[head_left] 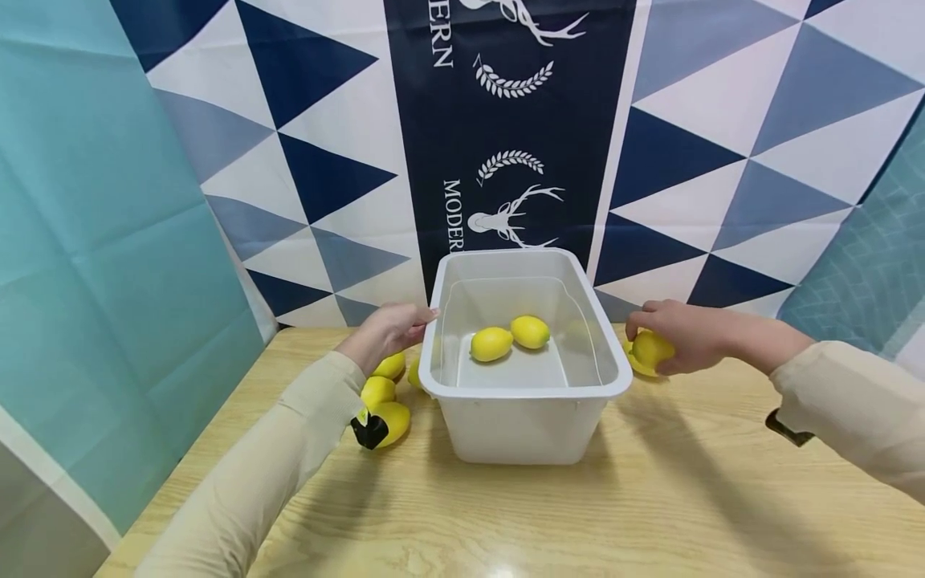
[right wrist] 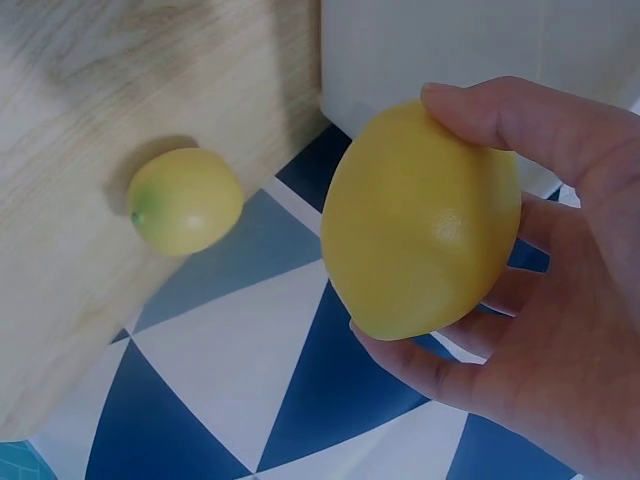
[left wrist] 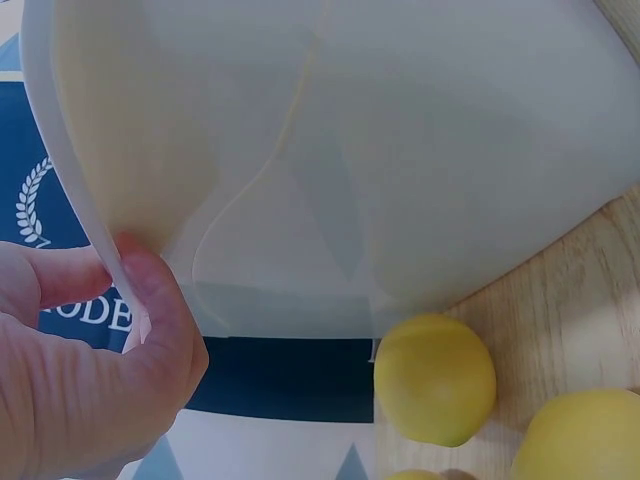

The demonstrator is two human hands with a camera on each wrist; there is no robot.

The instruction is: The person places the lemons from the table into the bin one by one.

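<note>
A white plastic bin (head_left: 516, 429) stands on the wooden table with two lemons, a left one (head_left: 491, 344) and a right one (head_left: 531, 331), on its floor. My left hand (head_left: 390, 329) pinches the bin's left rim between thumb and fingers, as the left wrist view also shows. To the right of the bin, my right hand (head_left: 690, 333) grips a lemon (right wrist: 420, 225), thumb on one side and fingers round the other. Another lemon (right wrist: 185, 202) lies on the table beyond the held one, apart from it in the right wrist view.
Several lemons (head_left: 391, 423) lie on the table left of the bin, partly under my left wrist; one lemon (left wrist: 435, 380) is close to the bin's side. Behind the table (head_left: 462, 514) hangs a patterned cloth (head_left: 506, 120), and a teal cloth (head_left: 108, 241) hangs at the left.
</note>
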